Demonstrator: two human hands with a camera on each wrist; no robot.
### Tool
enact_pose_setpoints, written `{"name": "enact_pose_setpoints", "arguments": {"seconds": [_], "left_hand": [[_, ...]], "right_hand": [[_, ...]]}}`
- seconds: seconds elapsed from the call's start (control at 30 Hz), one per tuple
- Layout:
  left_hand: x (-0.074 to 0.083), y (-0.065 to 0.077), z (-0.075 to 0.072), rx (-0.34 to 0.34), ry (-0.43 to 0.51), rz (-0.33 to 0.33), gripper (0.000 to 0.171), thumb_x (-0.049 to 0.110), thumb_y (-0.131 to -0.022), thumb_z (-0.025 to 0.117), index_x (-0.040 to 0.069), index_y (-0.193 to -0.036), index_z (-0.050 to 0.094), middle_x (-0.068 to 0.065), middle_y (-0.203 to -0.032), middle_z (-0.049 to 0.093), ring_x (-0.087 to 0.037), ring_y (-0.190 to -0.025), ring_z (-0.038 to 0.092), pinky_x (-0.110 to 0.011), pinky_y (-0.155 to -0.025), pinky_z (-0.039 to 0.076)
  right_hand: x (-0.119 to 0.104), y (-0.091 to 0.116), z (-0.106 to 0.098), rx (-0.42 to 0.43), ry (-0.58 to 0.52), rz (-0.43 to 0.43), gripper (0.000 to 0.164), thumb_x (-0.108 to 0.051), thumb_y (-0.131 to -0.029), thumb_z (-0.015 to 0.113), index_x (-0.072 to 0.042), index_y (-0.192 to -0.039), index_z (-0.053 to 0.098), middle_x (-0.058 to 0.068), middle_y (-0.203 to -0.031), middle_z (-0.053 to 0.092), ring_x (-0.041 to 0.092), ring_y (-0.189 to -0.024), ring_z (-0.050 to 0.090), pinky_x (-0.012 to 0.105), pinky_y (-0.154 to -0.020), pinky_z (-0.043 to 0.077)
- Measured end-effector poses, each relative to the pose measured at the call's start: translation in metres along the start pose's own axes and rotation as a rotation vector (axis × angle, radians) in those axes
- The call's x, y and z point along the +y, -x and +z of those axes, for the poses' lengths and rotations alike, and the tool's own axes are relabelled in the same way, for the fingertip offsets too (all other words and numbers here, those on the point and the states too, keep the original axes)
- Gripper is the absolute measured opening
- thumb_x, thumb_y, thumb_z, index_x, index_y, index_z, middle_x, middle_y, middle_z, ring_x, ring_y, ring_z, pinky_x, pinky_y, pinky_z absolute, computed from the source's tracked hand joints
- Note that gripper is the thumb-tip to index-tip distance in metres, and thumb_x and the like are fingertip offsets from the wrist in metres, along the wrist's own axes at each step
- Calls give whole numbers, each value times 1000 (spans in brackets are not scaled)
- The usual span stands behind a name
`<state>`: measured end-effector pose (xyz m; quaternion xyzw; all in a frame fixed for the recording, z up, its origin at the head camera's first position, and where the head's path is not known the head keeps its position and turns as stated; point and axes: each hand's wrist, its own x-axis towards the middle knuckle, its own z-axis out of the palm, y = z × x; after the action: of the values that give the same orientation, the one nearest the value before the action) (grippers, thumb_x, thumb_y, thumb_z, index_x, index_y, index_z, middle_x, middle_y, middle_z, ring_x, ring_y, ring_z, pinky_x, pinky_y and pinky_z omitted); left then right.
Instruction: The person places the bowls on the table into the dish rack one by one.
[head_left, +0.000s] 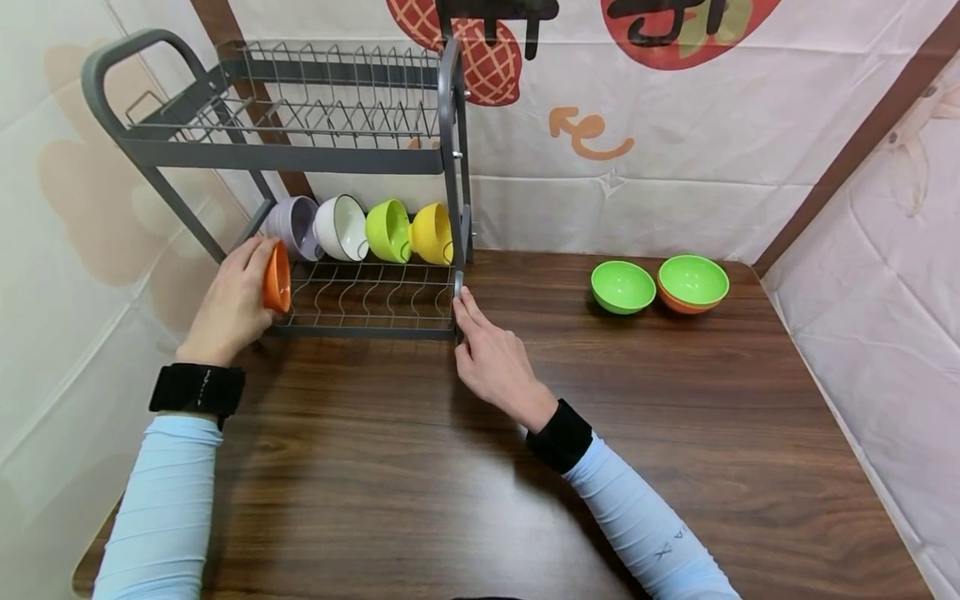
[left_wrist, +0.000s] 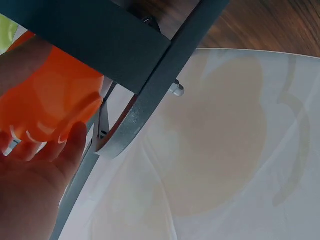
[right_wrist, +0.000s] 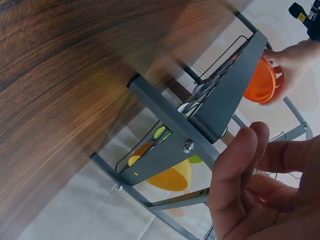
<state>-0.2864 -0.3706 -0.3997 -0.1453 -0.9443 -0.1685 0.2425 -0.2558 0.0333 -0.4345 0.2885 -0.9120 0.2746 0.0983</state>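
My left hand (head_left: 234, 298) grips an orange bowl (head_left: 277, 278) at the left end of the dish rack's lower tier. The bowl stands on its side, its opening turned right. The left wrist view shows fingers and thumb spread around the orange bowl (left_wrist: 55, 95), beside the grey frame. At the rack's lower right front post, my right hand (head_left: 497, 360) touches the metal with outstretched fingers. Behind the orange bowl, a purple bowl (head_left: 288, 225), a white bowl (head_left: 341, 228), a lime green bowl (head_left: 387, 231) and a yellow bowl (head_left: 431, 234) stand tilted in a row.
The two-tier grey dish rack (head_left: 281, 157) has wire slots on both levels. To the right on the wooden table (head_left: 600, 400) sit a green bowl (head_left: 622, 287) and another green bowl (head_left: 693, 280) nested in an orange one (head_left: 686, 308). Fabric walls border the table.
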Motion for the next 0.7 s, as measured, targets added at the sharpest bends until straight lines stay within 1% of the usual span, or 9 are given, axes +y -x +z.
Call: {"name": "enact_pose_setpoints", "arguments": {"seconds": [0.17,0.23,0.3,0.37,0.47,0.5,0.53,0.7], "left_hand": [[-2,2,3,-42,15,-31,113,-25,-53,84,-6,-154,39,-32,-153,41,-55,-136,40,-63,-119,29],[-3,2,5,-38,23,-36,112,-24,-54,85,-5,-154,39,-32,-153,41,-55,-136,40,-64,-119,29],[-4,3,8,-26,9,-41,111,-21,-54,86,-5,-153,40,-32,-152,42,-57,-133,39,-66,-117,29],[-4,3,9,-11,-18,-52,109,-18,-54,89,-3,-151,42,-31,-150,44,-59,-129,37,-70,-111,29],[-5,4,11,-1,-62,-85,107,-13,-55,92,-1,-150,43,-29,-149,46,-61,-123,33,-75,-93,28],[-5,4,11,-2,-69,-100,107,-12,-55,92,0,-150,43,-28,-149,46,-61,-122,33,-75,-90,28],[-6,4,11,-5,-74,-113,108,-11,-56,93,0,-150,42,-28,-149,46,-61,-122,33,-75,-88,28],[-6,4,7,-30,-86,-137,112,-10,-55,95,-4,-152,39,-34,-147,43,-63,-119,37,-77,-88,30]], "right_hand": [[0,1,0,6,-2,-1,62,-6,-101,50,-5,-162,40,6,-170,27,9,-45,21,24,-42,24],[0,0,0,9,-3,-3,62,-7,-101,50,-5,-162,40,6,-170,27,9,-45,21,24,-42,24],[0,1,0,10,-6,-6,62,-7,-101,50,-6,-162,40,6,-170,27,9,-45,21,24,-42,24],[1,0,0,11,-9,-9,62,-7,-101,51,-6,-162,39,7,-170,27,9,-45,21,24,-42,24],[1,0,1,15,-5,-16,62,-6,-101,51,-5,-162,39,8,-170,27,9,-45,22,24,-42,24],[1,0,1,17,-1,-18,62,-6,-101,51,-4,-162,39,8,-170,27,9,-45,22,24,-42,24],[1,0,1,18,1,-20,62,-6,-101,51,-4,-162,39,8,-170,27,9,-45,22,24,-42,25],[1,0,2,17,10,-14,63,-6,-101,51,-5,-162,39,6,-170,26,9,-45,22,25,-43,25]]}}
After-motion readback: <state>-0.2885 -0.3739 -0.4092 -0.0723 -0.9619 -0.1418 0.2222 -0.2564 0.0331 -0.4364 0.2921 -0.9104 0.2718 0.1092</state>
